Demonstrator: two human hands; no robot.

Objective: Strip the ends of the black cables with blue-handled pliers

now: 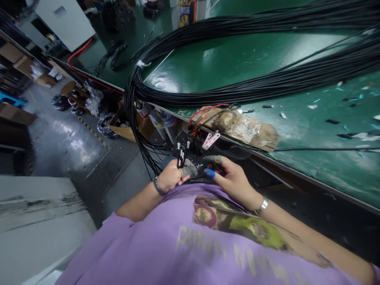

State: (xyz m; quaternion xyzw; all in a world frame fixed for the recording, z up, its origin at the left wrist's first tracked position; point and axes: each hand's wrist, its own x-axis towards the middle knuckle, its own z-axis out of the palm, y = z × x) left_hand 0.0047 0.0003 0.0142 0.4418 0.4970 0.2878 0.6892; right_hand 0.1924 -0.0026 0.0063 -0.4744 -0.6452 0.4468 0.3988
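My left hand is closed around several black cable ends, whose white tips point upward above the fingers. Grey tape covers its thumb. A short gap separates it from my right hand, whose thumb and fingers are apart with nothing visible between them. There is blue tape on the right thumb and a grey covering on a fingertip. Beyond the hands, a pink clip hangs at the table edge near red and orange wires. The black cable bundle loops over the edge and droops towards my left hand.
The green table carries the long cable loop and scattered scraps. A tape-wrapped cardboard piece lines its near edge. Below stands an open cardboard box. At the lower left is a pale worn surface.
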